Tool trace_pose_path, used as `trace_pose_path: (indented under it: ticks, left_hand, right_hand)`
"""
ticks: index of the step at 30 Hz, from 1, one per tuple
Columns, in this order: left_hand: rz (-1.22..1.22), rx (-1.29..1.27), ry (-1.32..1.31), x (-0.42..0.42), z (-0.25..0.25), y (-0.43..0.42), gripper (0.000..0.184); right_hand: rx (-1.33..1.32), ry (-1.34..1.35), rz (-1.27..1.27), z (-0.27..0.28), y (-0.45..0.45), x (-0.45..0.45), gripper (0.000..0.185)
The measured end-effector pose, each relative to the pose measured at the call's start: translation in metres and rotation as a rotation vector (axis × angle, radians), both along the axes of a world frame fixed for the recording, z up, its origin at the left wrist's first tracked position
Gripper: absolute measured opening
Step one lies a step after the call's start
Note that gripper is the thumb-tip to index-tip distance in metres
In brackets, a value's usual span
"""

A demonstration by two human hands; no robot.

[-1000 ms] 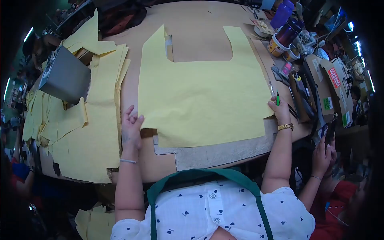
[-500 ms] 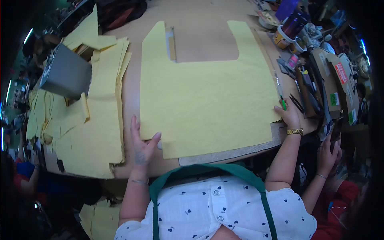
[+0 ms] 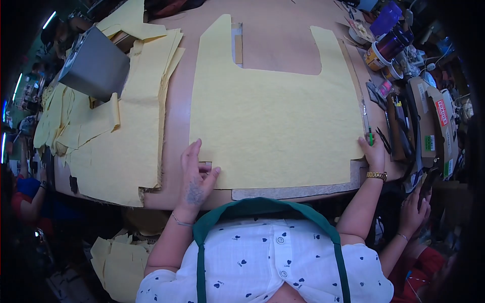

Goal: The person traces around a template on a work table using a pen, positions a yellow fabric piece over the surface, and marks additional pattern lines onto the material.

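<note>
At the yellow sheet, the left hand has fingers apart; the right hand's, I cannot tell.

On the tabletop, the paper sheet lies over a backing board that shows at its near edge. Left is a paper stack bearing a metal block; right, a cardboard box with a tub behind.

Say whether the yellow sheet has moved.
Yes, the yellow sheet has shifted toward the person, judged against the metal block.
</note>
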State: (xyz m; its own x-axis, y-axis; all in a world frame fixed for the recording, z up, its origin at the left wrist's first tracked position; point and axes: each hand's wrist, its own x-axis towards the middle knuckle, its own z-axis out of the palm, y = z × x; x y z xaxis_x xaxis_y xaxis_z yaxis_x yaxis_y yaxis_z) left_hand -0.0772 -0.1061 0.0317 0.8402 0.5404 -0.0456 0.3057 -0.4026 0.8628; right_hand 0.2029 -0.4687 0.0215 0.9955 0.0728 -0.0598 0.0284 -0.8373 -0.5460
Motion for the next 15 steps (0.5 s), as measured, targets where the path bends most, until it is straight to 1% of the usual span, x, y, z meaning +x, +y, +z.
trace_pose_path:
  ticks: [3,5,6,7,9,11,12,13,15]
  left_hand:
    - [-0.008,0.255,-0.094,-0.001,-0.007,0.02,0.058]
    - [-0.043,0.412,-0.166,0.007,-0.006,0.041,0.052]
    - [0.015,0.276,-0.184,0.016,-0.011,0.056,0.048]
    - [0.078,0.14,-0.204,0.03,-0.015,0.071,0.046]
    - [0.095,0.309,-0.139,0.068,-0.005,0.099,0.045]
    - [0.076,0.257,-0.046,0.124,-0.018,0.145,0.049]
    - [0.074,0.343,0.033,0.149,-0.014,0.158,0.052]
    - [0.069,0.431,0.112,0.173,-0.01,0.17,0.055]
    - [0.109,0.402,0.237,0.221,-0.012,0.194,0.058]
  right_hand:
    - [-0.239,-0.293,-0.118,-0.005,-0.012,0.01,0.033]
    - [-0.272,-0.256,-0.111,-0.013,-0.018,0.019,0.035]
    - [-0.287,-0.239,-0.106,-0.017,-0.018,0.022,0.036]
    - [-0.311,-0.277,-0.114,-0.022,-0.014,0.022,0.036]
    - [-0.357,-0.362,-0.121,-0.03,-0.002,0.02,0.036]
    - [-0.446,-0.544,-0.08,-0.039,0.003,0.017,0.034]
    - [-0.487,-0.641,-0.068,-0.039,0.005,0.015,0.033]
    - [-0.435,-0.536,-0.083,-0.033,0.01,0.011,0.034]
    - [-0.435,-0.55,-0.083,-0.03,0.013,0.007,0.033]
